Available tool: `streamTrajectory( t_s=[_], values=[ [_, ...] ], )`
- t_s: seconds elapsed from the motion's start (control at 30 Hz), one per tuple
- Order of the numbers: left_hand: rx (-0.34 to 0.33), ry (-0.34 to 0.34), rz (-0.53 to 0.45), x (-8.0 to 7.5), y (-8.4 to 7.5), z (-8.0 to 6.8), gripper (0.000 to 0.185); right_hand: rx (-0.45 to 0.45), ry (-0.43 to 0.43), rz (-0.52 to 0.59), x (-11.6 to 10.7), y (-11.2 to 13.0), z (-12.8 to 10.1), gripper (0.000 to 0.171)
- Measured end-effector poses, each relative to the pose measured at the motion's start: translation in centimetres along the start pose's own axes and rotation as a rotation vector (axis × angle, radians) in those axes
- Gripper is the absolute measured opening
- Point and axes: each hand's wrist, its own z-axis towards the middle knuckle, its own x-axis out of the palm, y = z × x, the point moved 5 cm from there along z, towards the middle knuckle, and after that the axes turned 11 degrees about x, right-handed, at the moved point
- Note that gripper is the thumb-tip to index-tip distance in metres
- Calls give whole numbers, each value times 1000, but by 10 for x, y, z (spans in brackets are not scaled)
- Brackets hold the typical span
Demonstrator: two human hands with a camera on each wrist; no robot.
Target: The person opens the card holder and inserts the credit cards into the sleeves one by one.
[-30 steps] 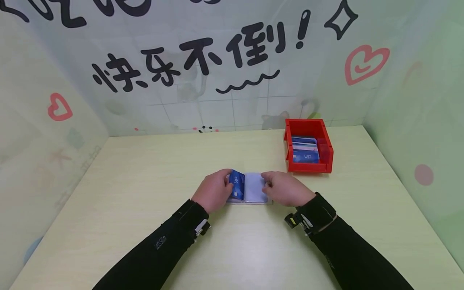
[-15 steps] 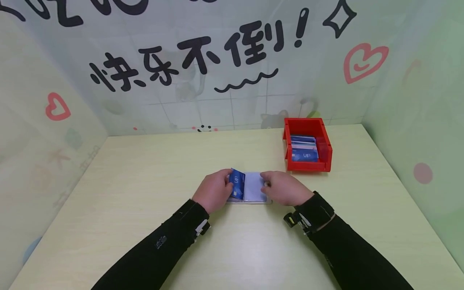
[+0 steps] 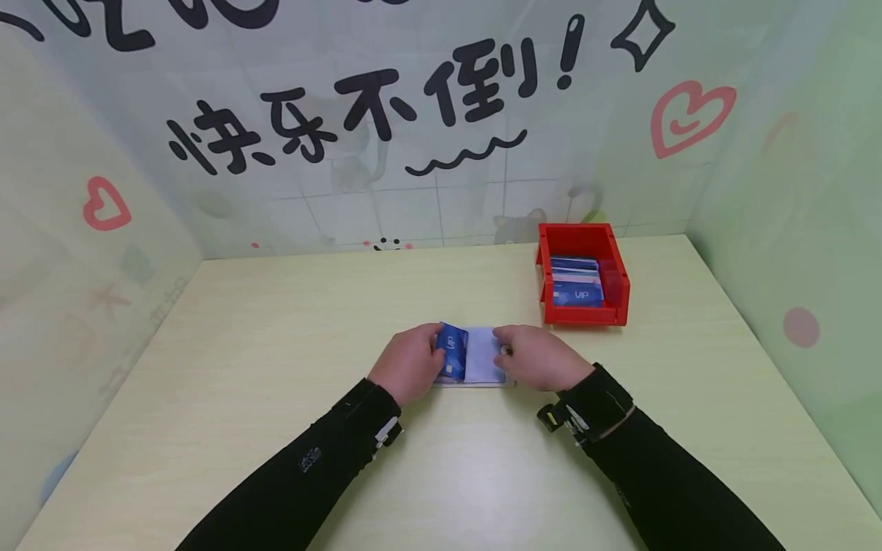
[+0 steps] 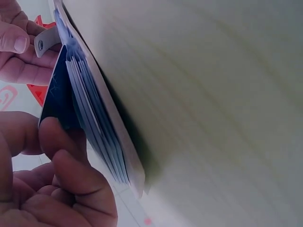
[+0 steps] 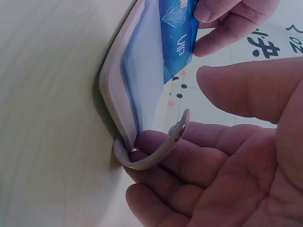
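A blue VIP card [image 3: 452, 353] is pinched by its outer edge between the thumb and fingers of my left hand [image 3: 408, 363]. It stands tilted over the left half of an open card holder [image 3: 485, 357] on the table. Clear sleeves [image 4: 97, 123] fan out under the card in the left wrist view. My right hand [image 3: 543, 358] is at the holder's right edge, fingertips touching it beside the snap strap [image 5: 156, 155]. The right thumb stands apart from the fingers in the right wrist view, with nothing pinched between them.
A red bin [image 3: 613, 315] with several blue cards [image 3: 577, 292] stands at the back right of the pale wooden table [image 3: 289, 329]. Printed cloth walls [image 3: 386, 199] close off the back and both sides.
The left hand and the card have shifted very slightly to the right over the holder. The right hand keeps its place at the holder's edge.
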Motion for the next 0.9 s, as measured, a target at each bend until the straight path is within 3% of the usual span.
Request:
streamTrajectory(
  t_s=[0.9],
  values=[
    [6, 40, 50, 10, -9, 9, 44, 0, -2, -21, 1, 1, -1, 61]
  ],
)
